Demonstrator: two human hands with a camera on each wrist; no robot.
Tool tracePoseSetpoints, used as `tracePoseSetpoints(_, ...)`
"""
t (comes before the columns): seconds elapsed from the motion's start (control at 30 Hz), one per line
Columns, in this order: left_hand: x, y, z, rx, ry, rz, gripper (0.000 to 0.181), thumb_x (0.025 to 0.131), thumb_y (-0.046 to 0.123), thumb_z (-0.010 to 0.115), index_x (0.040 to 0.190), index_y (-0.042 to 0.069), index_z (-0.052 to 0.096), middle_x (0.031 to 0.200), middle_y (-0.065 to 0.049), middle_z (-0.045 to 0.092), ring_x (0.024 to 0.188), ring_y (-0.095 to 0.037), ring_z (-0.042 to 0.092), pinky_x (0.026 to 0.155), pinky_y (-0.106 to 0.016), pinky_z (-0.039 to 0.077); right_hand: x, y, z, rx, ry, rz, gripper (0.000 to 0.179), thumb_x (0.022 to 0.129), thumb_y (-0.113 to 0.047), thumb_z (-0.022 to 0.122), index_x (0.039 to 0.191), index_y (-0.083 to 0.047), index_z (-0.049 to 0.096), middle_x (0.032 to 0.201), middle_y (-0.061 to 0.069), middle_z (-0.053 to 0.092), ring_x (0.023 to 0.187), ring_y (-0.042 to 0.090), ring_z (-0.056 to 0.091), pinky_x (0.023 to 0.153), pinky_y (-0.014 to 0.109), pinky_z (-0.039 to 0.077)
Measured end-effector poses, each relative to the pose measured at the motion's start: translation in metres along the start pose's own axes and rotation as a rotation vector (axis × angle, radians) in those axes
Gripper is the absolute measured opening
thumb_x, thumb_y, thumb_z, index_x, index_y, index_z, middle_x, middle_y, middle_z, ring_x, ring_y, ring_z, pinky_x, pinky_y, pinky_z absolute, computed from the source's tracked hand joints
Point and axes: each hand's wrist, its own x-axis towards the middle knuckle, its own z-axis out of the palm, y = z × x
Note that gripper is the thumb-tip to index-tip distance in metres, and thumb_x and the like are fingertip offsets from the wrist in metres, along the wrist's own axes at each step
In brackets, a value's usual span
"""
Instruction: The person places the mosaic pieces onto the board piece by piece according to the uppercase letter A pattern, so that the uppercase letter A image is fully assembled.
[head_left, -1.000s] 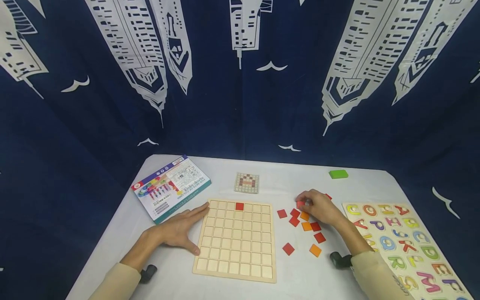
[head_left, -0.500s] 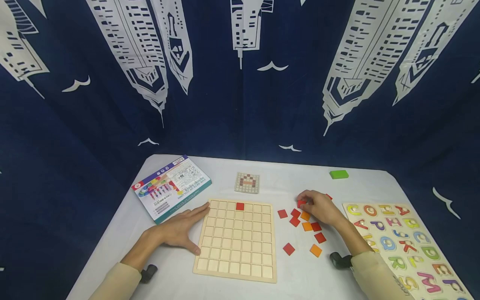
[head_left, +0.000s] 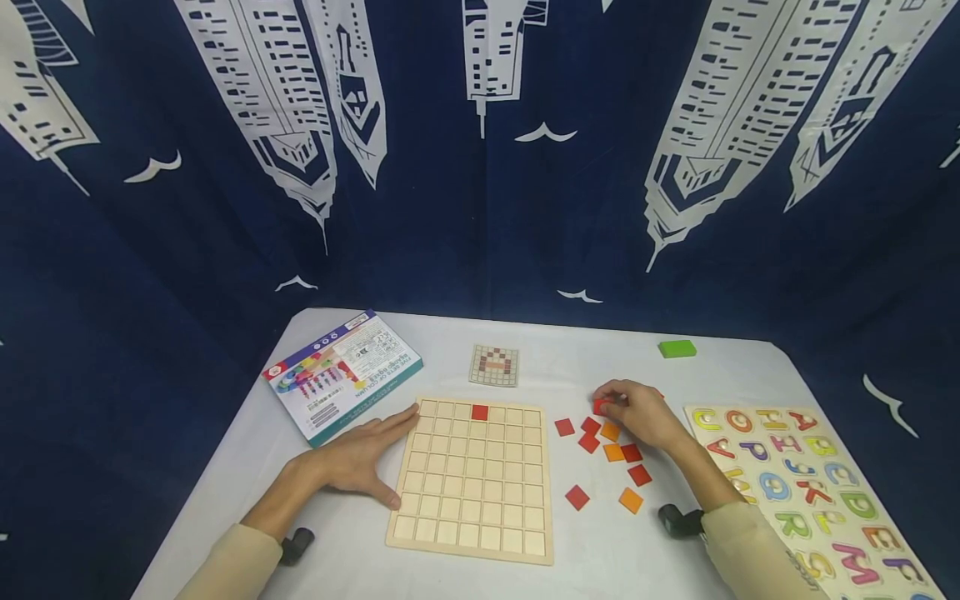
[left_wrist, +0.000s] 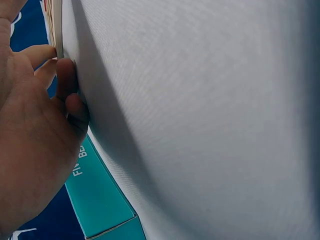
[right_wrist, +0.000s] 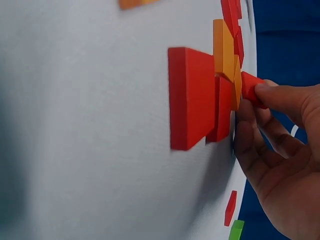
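Note:
My left hand (head_left: 358, 458) rests at the left edge of a wooden grid board (head_left: 472, 500), thumb and fingers spread along it. One red tile (head_left: 479, 412) lies in the board's top row. To the right of the board, my right hand (head_left: 641, 414) pinches a red square tile (right_wrist: 251, 89) between thumb and fingers, just above the table. Around that hand are scattered loose red tiles (head_left: 577, 497) and orange tiles (head_left: 631, 500), several of them overlapping. A small pattern card (head_left: 494, 366) with a coloured grid lies beyond the board.
A flat printed box (head_left: 345, 375) lies at the back left, close to my left hand. Back right is a green block (head_left: 677, 348). An alphabet puzzle board (head_left: 810, 492) occupies the right side, partly under my right forearm. A dark blue printed cloth (head_left: 480, 208) hangs behind the table.
Hardly anything differs. My right hand has shifted very slightly, and the red tile behind it is now mostly hidden. The left hand stays at the board's edge.

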Motion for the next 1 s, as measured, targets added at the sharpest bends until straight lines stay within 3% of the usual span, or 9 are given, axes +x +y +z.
tracePoseSetpoints(0.4, 0.001, -0.001, 0.0, -0.004, 0.003, 0.002, 0.132, 0.058, 0.07, 0.084, 0.162, 0.016, 0.022, 0.17, 0.002, 0.008, 0.151, -0.038, 0.022, 0.119, -0.058, 0.026, -0.001, -0.011, 0.003, 0.018, 0.035, 0.014, 0.023, 0.094, -0.01, 0.067, 0.117, -0.012, 0.073, 0.107, 0.009, 0.068, 0.074, 0.019, 0.057, 0.061, 0.028, 0.055)
tracePoseSetpoints(1.0, 0.001, -0.002, 0.002, -0.003, 0.004, -0.004, 0.133, 0.058, 0.071, 0.084, 0.162, 0.016, 0.021, 0.17, 0.003, 0.007, 0.151, -0.039, 0.021, 0.119, -0.06, 0.025, -0.004, -0.024, 0.007, 0.082, 0.058, 0.005, 0.022, 0.095, -0.014, 0.068, 0.117, -0.012, 0.073, 0.108, 0.01, 0.067, 0.069, 0.019, 0.059, 0.052, 0.03, 0.055)
